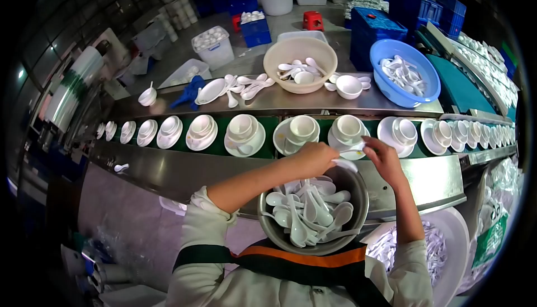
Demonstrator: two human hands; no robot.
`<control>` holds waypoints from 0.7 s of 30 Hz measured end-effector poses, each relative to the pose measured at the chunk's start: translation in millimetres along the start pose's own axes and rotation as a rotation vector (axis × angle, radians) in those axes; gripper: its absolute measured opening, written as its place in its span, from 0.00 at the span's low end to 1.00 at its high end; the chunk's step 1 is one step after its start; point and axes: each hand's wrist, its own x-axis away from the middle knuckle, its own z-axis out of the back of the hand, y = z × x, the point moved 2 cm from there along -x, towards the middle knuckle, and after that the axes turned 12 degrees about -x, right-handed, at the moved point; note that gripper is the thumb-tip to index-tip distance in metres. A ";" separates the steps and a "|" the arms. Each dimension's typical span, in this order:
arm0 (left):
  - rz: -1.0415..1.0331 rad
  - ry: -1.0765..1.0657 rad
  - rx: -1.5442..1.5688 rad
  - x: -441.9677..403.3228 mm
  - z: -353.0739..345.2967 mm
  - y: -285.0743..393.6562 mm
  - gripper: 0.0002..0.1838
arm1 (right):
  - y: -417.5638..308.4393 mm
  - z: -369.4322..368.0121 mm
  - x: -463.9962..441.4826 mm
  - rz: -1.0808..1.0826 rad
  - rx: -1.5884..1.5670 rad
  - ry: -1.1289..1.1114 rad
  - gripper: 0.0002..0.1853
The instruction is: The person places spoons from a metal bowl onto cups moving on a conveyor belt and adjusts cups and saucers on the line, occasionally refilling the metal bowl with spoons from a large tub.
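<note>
No lettering, number or brand can be read; on the plastic bag (492,223) at four o'clock, dark and green markings cannot be deciphered

"what's in the left hand (316,158)?"
"a white soup spoon (347,165), above the rim of a spoon-filled metal bowl (268,227)."
"and the right hand (383,159)?"
"its fingers (371,142) are at the edge of a saucer (352,156)."
"behind?"
"a beige basin (296,88) and blue basin (401,100) on the metal tabletop (363,104)."
</note>
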 end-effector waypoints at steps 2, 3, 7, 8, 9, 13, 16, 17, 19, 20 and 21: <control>-0.010 0.023 0.090 -3.0 8.7 -1.3 0.07 | -33.2 -6.0 10.0 0.034 -0.088 -0.144 0.17; -0.036 0.043 0.184 -4.5 12.6 0.2 0.07 | -42.3 -11.8 14.8 0.060 -0.171 -0.274 0.18; 0.036 -0.122 0.434 -3.9 10.8 -0.2 0.09 | -29.5 -7.3 18.6 -0.011 -0.093 -0.185 0.14; 0.077 -0.161 0.480 -3.3 8.8 -6.3 0.10 | -17.2 -7.2 19.4 -0.069 -0.227 -0.132 0.12; 0.114 -0.202 0.522 -1.6 5.4 -14.2 0.10 | -17.9 -2.6 20.1 -0.152 -0.270 -0.117 0.10; 0.188 -0.190 0.643 4.5 -3.4 -24.5 0.09 | 2.1 -0.6 16.6 -0.250 -0.158 -0.043 0.11; 0.250 -0.202 0.776 9.8 7.7 -34.4 0.11 | 43.2 13.4 8.5 -0.269 0.001 0.175 0.08; 0.268 -0.196 0.837 11.0 13.0 -35.3 0.12 | 63.7 14.0 5.9 -0.270 0.003 0.179 0.08; 0.308 -0.123 0.868 10.0 17.2 -33.3 0.12 | 100.8 8.9 1.4 -0.167 0.585 0.234 0.10; 0.311 -0.123 0.869 7.4 12.5 -33.0 0.12 | 109.2 2.4 -2.9 -0.164 0.666 0.284 0.13; 0.289 -0.036 0.901 1.7 5.0 -33.7 0.10 | 107.1 -2.8 -7.9 -0.163 0.666 0.281 0.13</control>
